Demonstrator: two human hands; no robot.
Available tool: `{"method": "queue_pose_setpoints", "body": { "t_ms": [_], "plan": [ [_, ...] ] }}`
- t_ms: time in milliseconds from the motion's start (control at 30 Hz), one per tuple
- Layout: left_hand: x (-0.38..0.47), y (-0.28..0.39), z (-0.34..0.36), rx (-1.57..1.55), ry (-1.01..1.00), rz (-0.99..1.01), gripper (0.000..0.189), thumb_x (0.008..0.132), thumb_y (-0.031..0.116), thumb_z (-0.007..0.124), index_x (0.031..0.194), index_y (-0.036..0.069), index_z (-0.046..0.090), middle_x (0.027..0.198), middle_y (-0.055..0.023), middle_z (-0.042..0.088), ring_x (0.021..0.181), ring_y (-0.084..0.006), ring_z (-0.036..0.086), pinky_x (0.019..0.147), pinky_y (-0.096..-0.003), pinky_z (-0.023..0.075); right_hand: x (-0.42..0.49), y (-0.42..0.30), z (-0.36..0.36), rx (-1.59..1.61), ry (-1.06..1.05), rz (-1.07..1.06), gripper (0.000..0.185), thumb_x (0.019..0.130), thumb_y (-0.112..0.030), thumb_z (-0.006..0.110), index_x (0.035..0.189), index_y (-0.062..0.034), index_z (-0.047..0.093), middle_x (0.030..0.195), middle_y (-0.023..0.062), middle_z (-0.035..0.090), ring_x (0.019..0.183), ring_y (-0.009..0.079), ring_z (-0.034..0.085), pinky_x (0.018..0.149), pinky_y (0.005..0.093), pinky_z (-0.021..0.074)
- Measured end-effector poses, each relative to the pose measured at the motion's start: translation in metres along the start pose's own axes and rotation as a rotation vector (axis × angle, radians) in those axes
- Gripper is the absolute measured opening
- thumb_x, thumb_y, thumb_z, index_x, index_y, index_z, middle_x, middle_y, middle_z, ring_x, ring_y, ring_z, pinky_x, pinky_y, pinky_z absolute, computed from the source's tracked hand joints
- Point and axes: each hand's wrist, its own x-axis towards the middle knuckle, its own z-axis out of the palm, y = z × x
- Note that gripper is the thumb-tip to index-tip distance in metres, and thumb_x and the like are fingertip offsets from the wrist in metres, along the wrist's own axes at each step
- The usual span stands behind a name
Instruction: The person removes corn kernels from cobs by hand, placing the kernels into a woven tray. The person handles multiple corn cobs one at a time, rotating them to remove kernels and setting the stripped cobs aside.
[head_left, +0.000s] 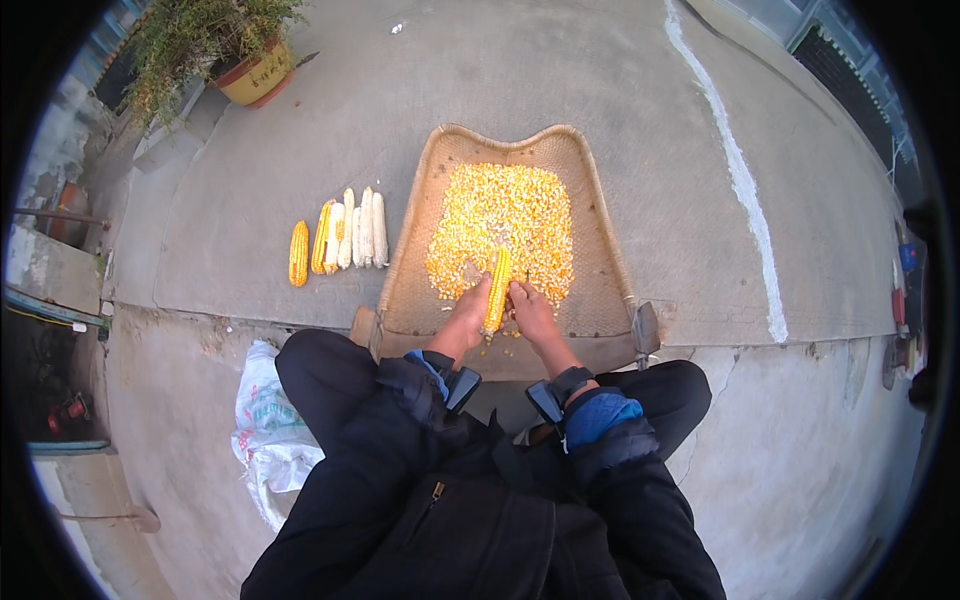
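An ear of yellow corn (498, 291) stands out lengthwise between my hands, over the near part of a woven winnowing basket (604, 217). My left hand (471, 311) is closed around its left side, the thumb along the kernels. My right hand (531, 309) touches the ear's right side with bent fingers; whether it grips the ear is hard to tell. Loose corn kernels (510, 202) cover the middle of the basket in a broad layer. Left of the basket, several bare and partly shelled cobs (366, 229) lie side by side, with a full yellow ear (298, 253) apart from them.
A white woven plastic sack (274, 427) lies by my left knee. At the upper left is a potted plant (262, 73). A white strip (739, 176) runs along the concrete at the right. The basket's near edge is a wooden board (465, 360).
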Motion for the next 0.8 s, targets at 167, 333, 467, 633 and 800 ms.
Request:
{"method": "queue_pose_setpoints", "body": {
  "t_ms": [167,333,467,633,800],
  "plan": [
    [-0.025,0.004,0.018,0.047,0.008,0.055,0.052,0.102,0.054,0.034,0.118,0.01,0.056,0.09,-0.0082,0.064,0.071,-0.0196,0.062,0.056,-0.0342,0.0517,-0.03,-0.033,0.004,0.307,-0.139,0.076,0.038,0.103,-0.036,0.044,0.115,-0.0028,0.057,0.078,0.0018,0.056,0.06,0.0103,0.051,0.052,0.027,0.0415],
    [-0.045,0.012,0.028,-0.005,0.014,0.075,0.058,0.102,0.055,0.035,0.13,0.007,0.053,0.112,-0.01,0.062,0.095,-0.0227,0.063,0.076,-0.0385,0.0539,-0.049,-0.054,0.005,0.401,-0.143,0.071,0.037,0.104,-0.035,0.042,0.12,-0.003,0.054,0.087,0.0033,0.059,0.069,0.0122,0.057,0.056,0.0276,0.0469],
    [-0.052,0.027,0.032,0.041,0.002,0.064,0.065,0.101,0.056,0.036,0.135,0.003,0.05,0.123,-0.0127,0.06,0.108,-0.0235,0.059,0.092,-0.038,0.0482,-0.063,-0.058,0.011,0.469,-0.139,0.05,0.05,0.103,-0.035,0.045,0.139,0.0002,0.041,0.117,0.0102,0.055,0.1,0.0179,0.057,0.079,0.0321,0.0508],
    [-0.051,0.026,0.035,0.324,0.218,0.316,0.066,0.102,0.052,0.033,0.121,-0.006,0.059,0.115,-0.0208,0.064,0.104,-0.0283,0.061,0.092,-0.0382,0.0454,-0.076,-0.069,0.02,0.371,-0.116,0.021,0.068,0.102,-0.039,0.047,0.151,0.0011,0.024,0.151,0.0182,0.028,0.137,0.025,0.036,0.104,0.0389,0.0417],
    [-0.033,0.006,0.034,0.365,0.314,0.372,0.066,0.102,0.051,0.03,0.112,-0.006,0.062,0.106,-0.0236,0.066,0.102,-0.0332,0.062,0.09,-0.0411,0.0455,-0.074,-0.069,0.024,0.465,-0.14,-0.036,0.061,0.103,-0.036,0.047,0.146,0.0054,0.032,0.138,0.0166,0.049,0.125,0.0207,0.047,0.104,0.0308,0.0378]
  ]
}}
